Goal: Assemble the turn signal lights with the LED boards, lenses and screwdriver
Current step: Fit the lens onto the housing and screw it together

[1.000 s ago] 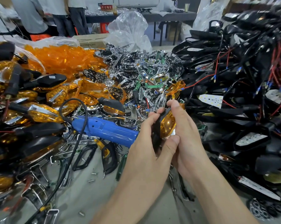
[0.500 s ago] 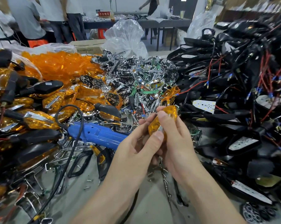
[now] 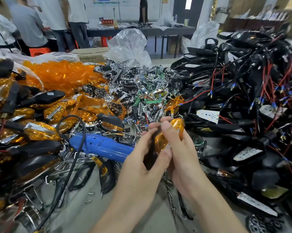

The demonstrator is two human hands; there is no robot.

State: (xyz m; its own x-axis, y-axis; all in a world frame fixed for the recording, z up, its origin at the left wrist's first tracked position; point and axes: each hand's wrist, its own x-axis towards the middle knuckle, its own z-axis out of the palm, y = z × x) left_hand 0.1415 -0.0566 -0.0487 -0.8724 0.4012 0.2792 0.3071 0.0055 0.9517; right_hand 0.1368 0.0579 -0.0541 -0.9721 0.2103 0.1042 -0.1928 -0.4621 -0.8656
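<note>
Both my hands hold one turn signal light (image 3: pixel 165 137) at the centre of the view, its amber lens facing me and its black housing behind. My left hand (image 3: pixel 147 158) grips it from the left, thumb on the lower end of the lens. My right hand (image 3: pixel 180 152) grips it from the right, with the index finger curled over the top of the lens. The blue electric screwdriver (image 3: pixel 101 147) lies on the table just left of my hands, its black cable looping above it.
Loose amber lenses (image 3: pixel 63 76) fill a bag at back left. Chrome reflectors and LED boards (image 3: pixel 142 88) pile up in the middle. Black housings with red and black wires (image 3: pixel 252 105) heap on the right, finished lights (image 3: pixel 39 132) on the left. People stand at tables behind.
The light was turned in my hands from edge-on to lens facing me and lifted slightly. The view has tilted up a little.
</note>
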